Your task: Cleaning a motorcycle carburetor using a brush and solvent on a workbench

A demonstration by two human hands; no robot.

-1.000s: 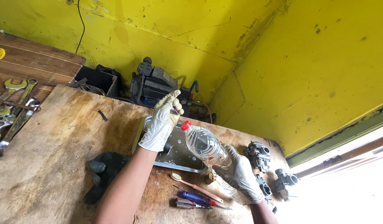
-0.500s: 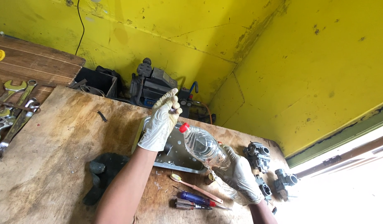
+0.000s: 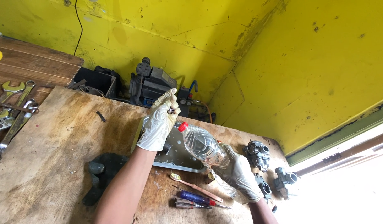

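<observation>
The left hand (image 3: 159, 124), gloved, is raised above the metal tray (image 3: 174, 154) with its fingers (image 3: 171, 101) pinched narrow on a small dark part (image 3: 171, 110). The right hand (image 3: 239, 177), also gloved, grips a clear bottle (image 3: 203, 145) by its base, to the right of the tray. The bottle's long axis tilts up and left, so its red cap (image 3: 182, 126) points at the left hand, just below and right of the pinched part. A toothbrush (image 3: 195, 186) and screwdrivers (image 3: 197, 198) lie on the worktop (image 3: 54, 157) below the tray

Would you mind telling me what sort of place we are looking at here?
Probably a small engine repair workshop: spanners hang beside a worn wooden bench, carburettor-like parts sit at its edge, and screwdrivers lie on it.
</observation>
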